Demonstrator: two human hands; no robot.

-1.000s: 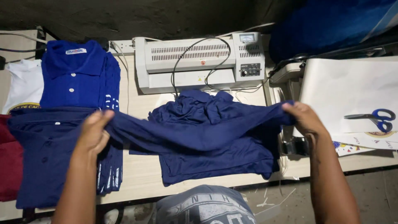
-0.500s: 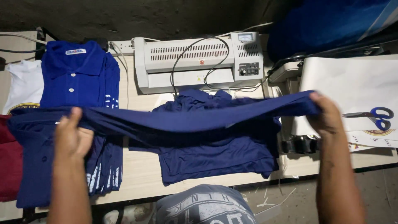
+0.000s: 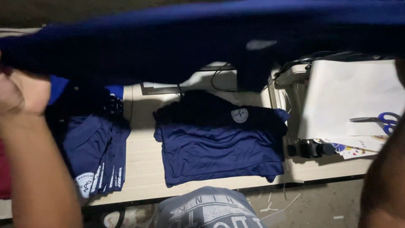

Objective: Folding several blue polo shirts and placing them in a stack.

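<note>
A navy blue shirt (image 3: 202, 42) is stretched wide across the top of the head view, lifted close to the camera. My left hand (image 3: 21, 95) grips its left end at the left edge. My right hand is at the far right; only my forearm (image 3: 384, 177) and a sliver near the shirt's right end show, so its grip is hidden. Below on the table lies a folded navy polo shirt (image 3: 219, 147) with a round white badge.
A stack of folded navy shirts (image 3: 95, 156) with white print lies at the left. White paper sheets (image 3: 346, 101) with blue-handled scissors (image 3: 386, 120) sit on the right. A black object (image 3: 310, 148) rests by the table edge (image 3: 295, 175). Cables run behind.
The navy shirt has been raised from table height up toward the camera, now covering the laminating machine and the top of the view. Both hands moved up and outward with it.
</note>
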